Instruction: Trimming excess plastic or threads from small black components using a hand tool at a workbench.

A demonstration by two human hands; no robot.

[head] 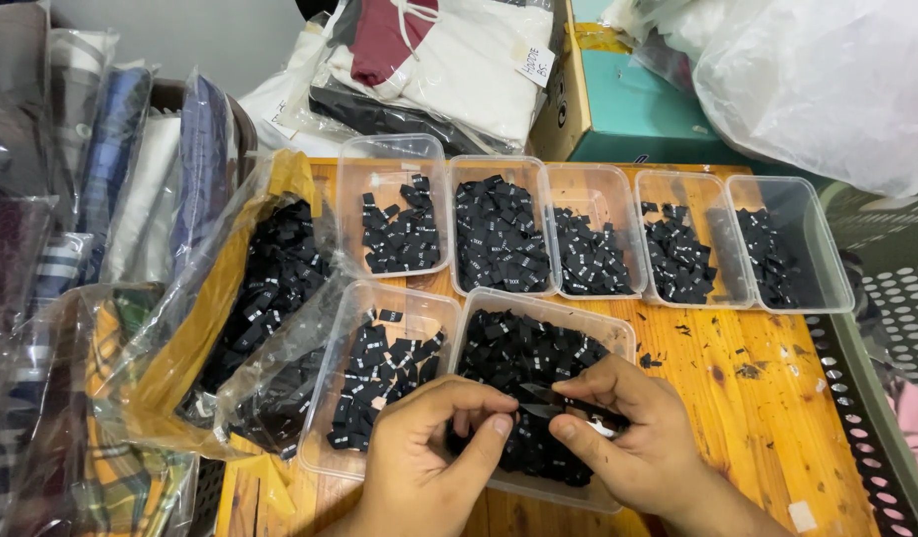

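Observation:
My left hand (pixel 429 449) and my right hand (pixel 628 438) meet over a clear plastic tub (pixel 618 333) full of small black fabric labels. Together, thumbs and forefingers pinch one black label (pixel 534 402) between them. A bit of silvery metal shows under my right fingers (pixel 603 430); I cannot tell what it is. To the left stands a second clear tub (pixel 354 308) with more black labels.
Several clear tubs of black labels line the back of the wooden table (pixel 757 398). A torn plastic bag of labels (pixel 270 288) lies at left. Bagged clothes (pixel 101 169) are stacked left and behind. A teal box (pixel 638 109) and a white plastic bag (pixel 827 80) sit at back right.

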